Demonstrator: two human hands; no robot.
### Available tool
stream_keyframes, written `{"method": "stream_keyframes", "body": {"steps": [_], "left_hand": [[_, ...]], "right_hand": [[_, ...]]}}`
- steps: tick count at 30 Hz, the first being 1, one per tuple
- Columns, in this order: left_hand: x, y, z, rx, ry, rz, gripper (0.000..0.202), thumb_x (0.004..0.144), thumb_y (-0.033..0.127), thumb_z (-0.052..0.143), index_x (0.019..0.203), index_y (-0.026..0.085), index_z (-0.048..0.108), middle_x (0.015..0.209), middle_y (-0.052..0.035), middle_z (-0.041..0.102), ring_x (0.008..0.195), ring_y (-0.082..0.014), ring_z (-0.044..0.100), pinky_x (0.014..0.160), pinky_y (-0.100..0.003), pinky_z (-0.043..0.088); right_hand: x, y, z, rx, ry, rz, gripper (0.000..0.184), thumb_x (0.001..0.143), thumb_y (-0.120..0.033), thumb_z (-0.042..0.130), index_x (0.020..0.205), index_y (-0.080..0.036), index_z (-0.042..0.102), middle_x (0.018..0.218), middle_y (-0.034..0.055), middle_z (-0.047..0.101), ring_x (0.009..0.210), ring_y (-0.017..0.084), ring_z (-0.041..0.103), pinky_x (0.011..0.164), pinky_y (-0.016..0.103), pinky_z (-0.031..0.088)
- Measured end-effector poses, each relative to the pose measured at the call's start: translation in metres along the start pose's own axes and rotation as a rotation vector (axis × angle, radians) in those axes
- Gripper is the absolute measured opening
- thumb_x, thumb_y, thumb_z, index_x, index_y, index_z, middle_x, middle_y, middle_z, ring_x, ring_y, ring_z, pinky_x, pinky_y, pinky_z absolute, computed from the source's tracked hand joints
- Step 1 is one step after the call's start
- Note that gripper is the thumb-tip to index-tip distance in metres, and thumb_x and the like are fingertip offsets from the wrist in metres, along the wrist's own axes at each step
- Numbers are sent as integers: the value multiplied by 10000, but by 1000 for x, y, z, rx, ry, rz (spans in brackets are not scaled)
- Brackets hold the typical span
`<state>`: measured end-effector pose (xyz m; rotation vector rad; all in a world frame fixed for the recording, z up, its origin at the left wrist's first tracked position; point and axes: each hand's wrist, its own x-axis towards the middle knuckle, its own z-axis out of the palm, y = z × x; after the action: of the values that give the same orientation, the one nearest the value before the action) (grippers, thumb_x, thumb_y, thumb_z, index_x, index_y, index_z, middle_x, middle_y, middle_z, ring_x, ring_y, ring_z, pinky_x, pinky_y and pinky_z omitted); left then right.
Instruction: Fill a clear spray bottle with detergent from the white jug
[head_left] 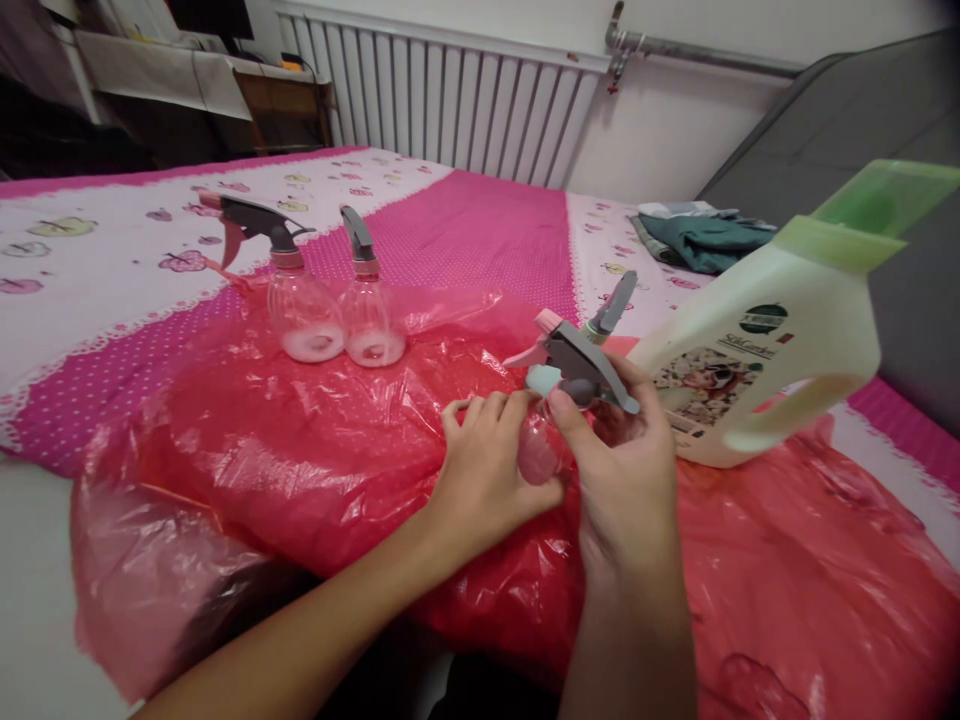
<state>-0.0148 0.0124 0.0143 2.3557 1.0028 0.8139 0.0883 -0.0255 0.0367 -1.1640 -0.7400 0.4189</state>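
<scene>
A small clear spray bottle is between my hands, over the red plastic sheet. My left hand closes around its lower body from the left. At its top, my right hand grips around the neck, just below the grey and pink trigger head. A light blue piece shows beside the neck; what it belongs to is unclear. Behind my right hand rises another grey spray head, its bottle mostly hidden. Two more spray bottles, one with a pink trigger and one turned away, stand upright with whitish liquid inside.
A large cream detergent jug with a green cap leans at the right. Red plastic covers the near bed, over a pink patterned bedsheet. Folded clothes lie at back right, before a grey headboard. A radiator lines the wall.
</scene>
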Motion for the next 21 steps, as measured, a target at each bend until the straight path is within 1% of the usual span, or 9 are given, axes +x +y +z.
{"method": "stream_keyframes", "body": {"steps": [2,5,7,9,12,14,18,21], "left_hand": [[0,0,-1,-2,-3,-1,585,775,381,768,1279,215,521,1183,-85,646,1123,-337,579,1032,-542,324],[-1,1,0,-6,-4,2,617,770,393,775,1299,217,511,1219,-87,643,1142,-340,574,1049,-548,311],[-1,0,0,-8,2,6,645,762,383,783,1317,211,501,1234,-87,642,1145,-336,576,1057,-549,304],[-2,0,1,-10,13,13,656,760,368,784,1327,205,495,1236,-87,644,1141,-331,580,1058,-548,300],[-2,-1,2,-19,23,18,647,764,366,777,1324,211,492,1238,-86,647,1146,-328,580,1056,-548,299],[-1,0,1,-23,16,12,640,770,377,773,1323,217,494,1240,-87,648,1149,-331,579,1061,-554,295],[0,0,0,-9,-6,11,610,780,378,752,1316,219,509,1229,-84,646,1137,-336,582,1049,-558,308],[0,0,0,0,-5,11,588,785,375,738,1306,222,512,1214,-81,648,1126,-335,586,1040,-555,317]], "right_hand": [[0,-1,-1,-12,1,17,436,743,-309,844,1149,-267,693,1094,10,726,991,159,677,967,361,518],[-1,-5,-4,-15,-2,70,436,767,-387,830,1167,-267,704,1144,24,728,1042,174,675,1000,388,508],[-2,-8,-6,-35,-25,66,413,783,-424,814,1149,-255,723,1142,34,733,1065,187,668,1023,409,493],[-2,-8,-7,-67,-25,60,381,790,-447,805,1101,-235,745,1093,42,743,1046,198,667,1015,422,487],[-2,-6,-7,-88,15,73,348,792,-471,798,1016,-207,754,1003,43,749,962,198,670,950,412,495],[-2,-4,-5,-89,33,69,343,782,-478,805,971,-200,737,952,29,736,914,189,662,912,396,495],[-1,-3,-2,-81,66,79,387,709,-470,863,894,-196,660,868,3,699,855,179,656,852,377,506],[-1,-3,1,-47,79,93,396,696,-456,873,887,-195,644,856,6,707,858,183,671,854,377,519]]}}
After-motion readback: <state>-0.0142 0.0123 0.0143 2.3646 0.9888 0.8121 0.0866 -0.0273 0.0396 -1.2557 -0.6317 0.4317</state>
